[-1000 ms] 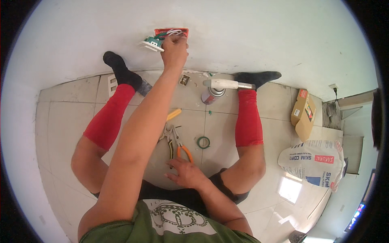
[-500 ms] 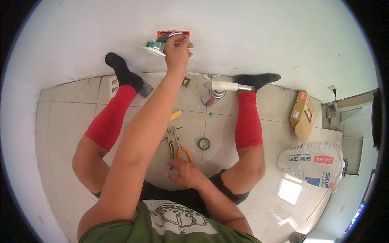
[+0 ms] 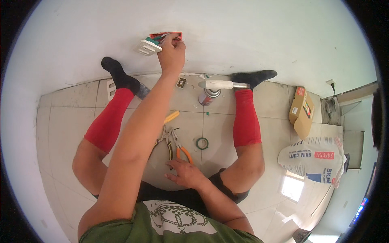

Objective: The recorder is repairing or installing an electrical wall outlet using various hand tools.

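At a red wall box (image 3: 166,33) with wires, my left hand (image 3: 172,56) is closed, fingertips inside among the wires; what they pinch is hidden. A white faceplate (image 3: 148,47) with a green back part (image 3: 153,39) hangs tilted out of the box, touching that hand. Low in the view, my right hand (image 3: 184,173) rests with fingers apart, just below orange-handled long-nose pliers (image 3: 184,152) and another pair of pliers (image 3: 169,149) on the tiles.
Between my outstretched legs lie a green tape ring (image 3: 202,143), a yellow-handled tool (image 3: 172,116) and a spray-type can (image 3: 209,97) topped by a white torch-like nozzle (image 3: 221,84). At right are a cardboard box (image 3: 301,109), a large white sack (image 3: 300,162) and a plugged wall socket (image 3: 330,82).
My left hand and the faceplate have shifted a little left, and the plate has tipped so more of its slotted face shows. My right hand stays in place.
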Motion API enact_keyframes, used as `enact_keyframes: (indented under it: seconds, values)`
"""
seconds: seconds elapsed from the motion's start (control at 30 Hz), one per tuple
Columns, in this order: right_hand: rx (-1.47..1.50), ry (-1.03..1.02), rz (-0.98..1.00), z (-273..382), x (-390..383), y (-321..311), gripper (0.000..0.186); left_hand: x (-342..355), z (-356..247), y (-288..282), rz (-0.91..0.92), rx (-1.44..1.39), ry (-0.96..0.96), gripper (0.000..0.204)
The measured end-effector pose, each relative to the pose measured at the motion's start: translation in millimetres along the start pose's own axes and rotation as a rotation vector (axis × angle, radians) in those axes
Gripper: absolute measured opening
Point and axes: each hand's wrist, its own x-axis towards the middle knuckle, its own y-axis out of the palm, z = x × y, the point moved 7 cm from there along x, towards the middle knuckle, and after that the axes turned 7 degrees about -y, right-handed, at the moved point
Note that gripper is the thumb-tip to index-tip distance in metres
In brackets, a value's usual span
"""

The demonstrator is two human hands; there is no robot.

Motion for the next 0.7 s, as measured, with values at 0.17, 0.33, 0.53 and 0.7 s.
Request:
enact_keyframes:
  seconds: [0.17, 0.33, 0.53, 0.7]
  values:
    - [0.011, 0.025, 0.012, 2, -2, -4, 0.049, 5, -2, 2, 0.115, -0.085, -0.176, 0.029]
    - [-0.004, 0.046, 0.028, 1, -3, -4, 0.05, -1, -3, 4, 0.107, -0.234, -0.302, 0.026]
    - [-0.036, 0.057, 0.042, 1, -5, -3, 0.051, -7, 7, 7, 0.139, -0.436, -0.372, 0.028]
    - [-0.034, 0.082, 0.067, 2, -6, -4, 0.05, -2, 14, 9, 0.077, -0.557, -0.431, 0.027]
